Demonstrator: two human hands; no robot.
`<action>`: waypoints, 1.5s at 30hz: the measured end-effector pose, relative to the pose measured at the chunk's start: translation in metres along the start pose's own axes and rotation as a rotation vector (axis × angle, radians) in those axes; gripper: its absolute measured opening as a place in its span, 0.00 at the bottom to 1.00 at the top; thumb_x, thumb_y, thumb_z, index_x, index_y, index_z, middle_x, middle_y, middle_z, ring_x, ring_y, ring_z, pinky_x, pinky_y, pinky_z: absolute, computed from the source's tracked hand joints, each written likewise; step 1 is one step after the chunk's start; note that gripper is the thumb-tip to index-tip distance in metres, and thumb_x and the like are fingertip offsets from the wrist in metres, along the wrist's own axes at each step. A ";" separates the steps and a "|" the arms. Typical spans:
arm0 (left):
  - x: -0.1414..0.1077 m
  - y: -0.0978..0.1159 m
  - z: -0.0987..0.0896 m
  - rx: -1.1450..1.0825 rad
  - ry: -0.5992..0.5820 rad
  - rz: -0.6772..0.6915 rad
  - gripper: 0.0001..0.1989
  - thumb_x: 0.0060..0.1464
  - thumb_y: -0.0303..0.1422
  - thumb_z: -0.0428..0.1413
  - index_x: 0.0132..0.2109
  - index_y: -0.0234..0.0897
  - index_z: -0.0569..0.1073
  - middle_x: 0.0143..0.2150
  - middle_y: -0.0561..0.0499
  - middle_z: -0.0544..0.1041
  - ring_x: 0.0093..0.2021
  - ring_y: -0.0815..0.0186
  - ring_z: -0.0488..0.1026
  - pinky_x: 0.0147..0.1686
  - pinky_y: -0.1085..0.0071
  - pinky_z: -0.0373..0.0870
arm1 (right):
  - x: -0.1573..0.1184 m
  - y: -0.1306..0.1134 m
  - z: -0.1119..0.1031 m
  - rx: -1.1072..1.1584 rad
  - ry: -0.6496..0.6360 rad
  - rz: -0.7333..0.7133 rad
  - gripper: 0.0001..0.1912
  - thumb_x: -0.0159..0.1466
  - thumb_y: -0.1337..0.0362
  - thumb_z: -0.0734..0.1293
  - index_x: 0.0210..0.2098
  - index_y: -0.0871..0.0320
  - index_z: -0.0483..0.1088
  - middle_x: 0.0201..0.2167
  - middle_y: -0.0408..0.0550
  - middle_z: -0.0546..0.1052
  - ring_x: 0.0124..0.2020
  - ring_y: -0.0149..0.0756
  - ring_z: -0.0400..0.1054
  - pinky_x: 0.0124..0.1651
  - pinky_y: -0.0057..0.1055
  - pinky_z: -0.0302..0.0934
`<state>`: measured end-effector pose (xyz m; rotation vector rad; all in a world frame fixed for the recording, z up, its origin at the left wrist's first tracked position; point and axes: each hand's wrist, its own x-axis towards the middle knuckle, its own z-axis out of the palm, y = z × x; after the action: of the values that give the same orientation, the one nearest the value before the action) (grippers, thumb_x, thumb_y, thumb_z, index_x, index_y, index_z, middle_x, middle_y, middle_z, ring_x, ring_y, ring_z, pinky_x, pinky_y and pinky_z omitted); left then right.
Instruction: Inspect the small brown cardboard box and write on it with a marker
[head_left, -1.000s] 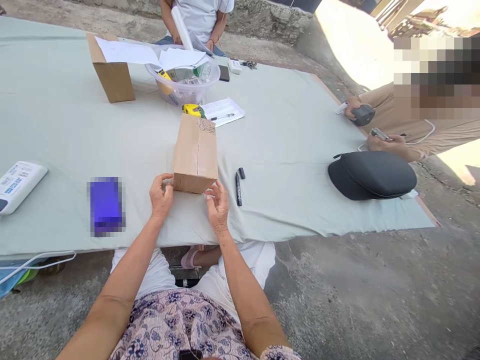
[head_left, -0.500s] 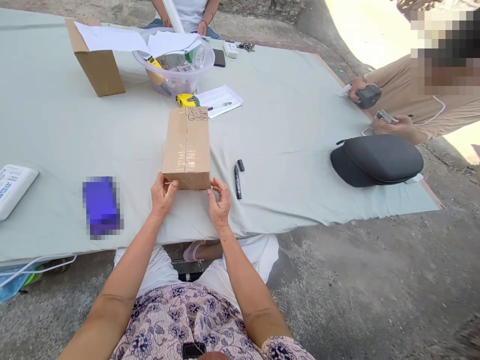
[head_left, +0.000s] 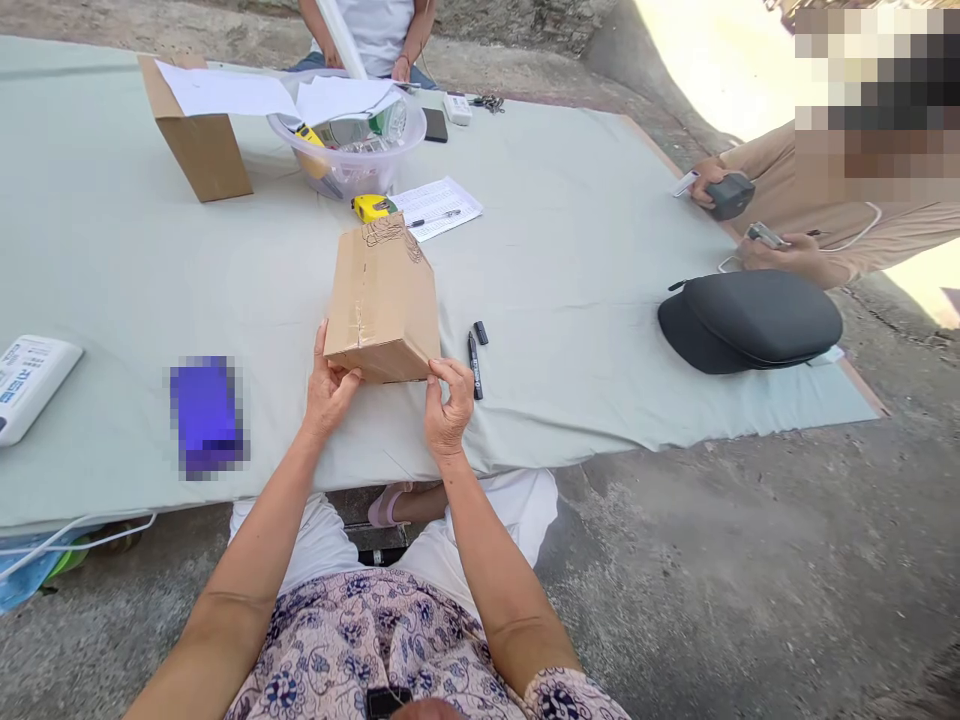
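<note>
A taped cardboard box (head_left: 375, 290), with dark scribbled lines at its far end, is tilted so that its right side shows. My left hand (head_left: 328, 392) grips its near left corner, thumb at the bottom edge and fingers along the left side. At the near right corner my right hand (head_left: 448, 400) pinches the lower edge between thumb and fingers. Just right of that hand lies an uncapped black marker (head_left: 475, 366), with its cap (head_left: 481, 333) beside the tip. Beyond the box are a yellow tape measure (head_left: 373, 207) and a printed sheet (head_left: 442, 208) with a pen on it.
A plastic basin (head_left: 352, 172) of papers and bottles stands at the back, beside an open carton (head_left: 206, 155). On the left are a purple item (head_left: 207, 412) and a white device (head_left: 34, 385). A black case (head_left: 754, 320) lies right; two people sit at the table.
The box has rolled toward the left, lifting its right side into view. My right hand has moved slightly right and my left fingers reach further up the box's side.
</note>
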<state>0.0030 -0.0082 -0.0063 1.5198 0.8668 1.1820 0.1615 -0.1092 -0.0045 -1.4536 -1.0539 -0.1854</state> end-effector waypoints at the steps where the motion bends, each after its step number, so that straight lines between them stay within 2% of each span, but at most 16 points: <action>1: 0.001 0.001 -0.001 -0.020 -0.016 0.004 0.47 0.54 0.52 0.61 0.74 0.48 0.50 0.56 0.43 0.74 0.46 0.61 0.78 0.41 0.66 0.78 | 0.001 0.000 0.000 0.007 -0.005 0.010 0.11 0.71 0.63 0.61 0.46 0.49 0.75 0.43 0.49 0.76 0.48 0.39 0.73 0.56 0.45 0.70; 3: 0.002 0.002 -0.003 -0.043 -0.018 0.044 0.41 0.56 0.55 0.58 0.71 0.49 0.56 0.59 0.41 0.72 0.53 0.56 0.76 0.45 0.63 0.77 | 0.001 0.000 0.000 0.013 -0.015 0.047 0.11 0.71 0.62 0.60 0.45 0.49 0.74 0.43 0.50 0.76 0.48 0.40 0.73 0.56 0.46 0.70; 5: 0.003 0.003 -0.006 -0.018 0.043 0.119 0.36 0.58 0.58 0.55 0.67 0.48 0.62 0.61 0.40 0.71 0.59 0.53 0.73 0.48 0.60 0.76 | -0.001 0.001 0.000 0.011 -0.029 0.075 0.11 0.71 0.61 0.60 0.45 0.49 0.74 0.43 0.50 0.76 0.48 0.40 0.72 0.57 0.47 0.70; 10: 0.004 0.007 -0.008 0.090 0.218 0.250 0.32 0.61 0.57 0.52 0.65 0.46 0.64 0.64 0.39 0.67 0.63 0.53 0.68 0.53 0.59 0.74 | -0.005 -0.005 0.001 0.013 -0.074 0.041 0.12 0.71 0.63 0.61 0.46 0.47 0.76 0.40 0.48 0.75 0.44 0.38 0.72 0.52 0.42 0.70; 12: 0.005 0.008 -0.008 0.116 0.270 0.307 0.28 0.62 0.55 0.51 0.60 0.42 0.69 0.62 0.39 0.69 0.64 0.54 0.68 0.56 0.59 0.71 | -0.001 -0.011 0.000 0.001 -0.096 0.004 0.15 0.72 0.65 0.59 0.45 0.46 0.77 0.38 0.47 0.75 0.42 0.37 0.72 0.49 0.40 0.69; 14: 0.006 0.008 -0.008 0.110 0.336 0.333 0.24 0.63 0.55 0.50 0.51 0.40 0.72 0.55 0.41 0.73 0.60 0.55 0.70 0.57 0.59 0.70 | 0.006 -0.018 -0.002 -0.029 -0.117 -0.045 0.17 0.72 0.67 0.58 0.44 0.46 0.78 0.36 0.47 0.76 0.41 0.37 0.72 0.48 0.39 0.69; 17: 0.008 0.005 -0.009 0.098 0.418 0.238 0.24 0.64 0.55 0.47 0.41 0.38 0.71 0.45 0.44 0.75 0.50 0.58 0.74 0.52 0.60 0.71 | 0.018 -0.028 -0.003 -0.056 -0.131 -0.145 0.17 0.71 0.70 0.59 0.42 0.48 0.78 0.36 0.46 0.77 0.40 0.36 0.72 0.47 0.37 0.68; 19: 0.009 0.003 -0.010 0.169 0.465 0.147 0.25 0.65 0.54 0.45 0.37 0.38 0.70 0.42 0.44 0.74 0.48 0.59 0.73 0.51 0.60 0.70 | 0.023 -0.033 0.000 -0.050 -0.148 -0.201 0.17 0.71 0.72 0.60 0.43 0.49 0.78 0.37 0.46 0.78 0.41 0.35 0.72 0.46 0.35 0.68; 24: 0.010 0.001 -0.011 0.317 0.565 0.044 0.20 0.66 0.48 0.46 0.37 0.37 0.70 0.38 0.47 0.74 0.43 0.61 0.72 0.47 0.63 0.68 | 0.020 -0.040 0.013 -0.084 -0.204 -0.287 0.19 0.69 0.77 0.60 0.41 0.50 0.79 0.37 0.46 0.78 0.41 0.34 0.71 0.46 0.34 0.66; 27: 0.010 0.004 -0.009 0.282 0.572 0.033 0.19 0.66 0.47 0.47 0.38 0.37 0.70 0.36 0.50 0.73 0.38 0.64 0.71 0.42 0.66 0.68 | 0.017 -0.039 0.018 -0.100 -0.213 -0.272 0.19 0.68 0.77 0.60 0.39 0.51 0.79 0.37 0.46 0.78 0.41 0.34 0.71 0.46 0.34 0.65; 30: 0.009 0.007 -0.008 0.242 0.541 0.050 0.22 0.66 0.51 0.46 0.37 0.37 0.70 0.34 0.51 0.72 0.36 0.65 0.70 0.40 0.67 0.67 | 0.016 -0.038 0.018 -0.091 -0.213 -0.243 0.20 0.67 0.77 0.60 0.38 0.50 0.79 0.37 0.46 0.78 0.41 0.34 0.70 0.47 0.34 0.65; 34: 0.006 0.007 -0.009 0.185 0.476 0.101 0.29 0.64 0.58 0.43 0.41 0.37 0.71 0.37 0.48 0.73 0.40 0.63 0.71 0.43 0.65 0.68 | 0.017 -0.036 0.016 -0.082 -0.203 -0.263 0.21 0.67 0.78 0.60 0.39 0.50 0.80 0.37 0.45 0.78 0.41 0.34 0.70 0.47 0.34 0.65; 37: 0.004 0.005 -0.009 0.203 0.431 0.147 0.33 0.59 0.63 0.46 0.48 0.37 0.70 0.43 0.46 0.73 0.44 0.61 0.72 0.43 0.65 0.69 | 0.018 -0.036 0.016 -0.094 -0.218 -0.257 0.20 0.67 0.77 0.60 0.38 0.50 0.80 0.37 0.45 0.78 0.41 0.34 0.70 0.47 0.34 0.65; 39: 0.003 0.003 -0.009 0.245 0.420 0.149 0.35 0.55 0.65 0.48 0.48 0.37 0.70 0.45 0.45 0.72 0.45 0.60 0.71 0.42 0.65 0.69 | 0.018 -0.037 0.017 -0.095 -0.221 -0.265 0.19 0.68 0.76 0.60 0.38 0.50 0.79 0.36 0.45 0.78 0.41 0.35 0.71 0.47 0.34 0.66; 43: 0.002 -0.001 -0.007 0.269 0.433 0.084 0.31 0.54 0.63 0.52 0.45 0.37 0.68 0.43 0.45 0.70 0.46 0.59 0.70 0.41 0.64 0.70 | 0.019 -0.037 0.016 -0.044 -0.195 -0.317 0.18 0.68 0.76 0.59 0.42 0.50 0.76 0.39 0.45 0.78 0.43 0.34 0.72 0.48 0.35 0.68; 45: 0.002 0.000 -0.007 0.239 0.422 0.053 0.27 0.56 0.59 0.52 0.45 0.38 0.68 0.43 0.46 0.70 0.45 0.60 0.70 0.42 0.65 0.69 | 0.018 -0.034 0.014 -0.015 -0.171 -0.259 0.15 0.69 0.72 0.60 0.47 0.50 0.74 0.43 0.47 0.78 0.47 0.36 0.73 0.49 0.36 0.71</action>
<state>-0.0030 -0.0050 -0.0058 1.5112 1.2922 1.5122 0.1420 -0.0946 0.0284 -1.3613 -1.3833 -0.2572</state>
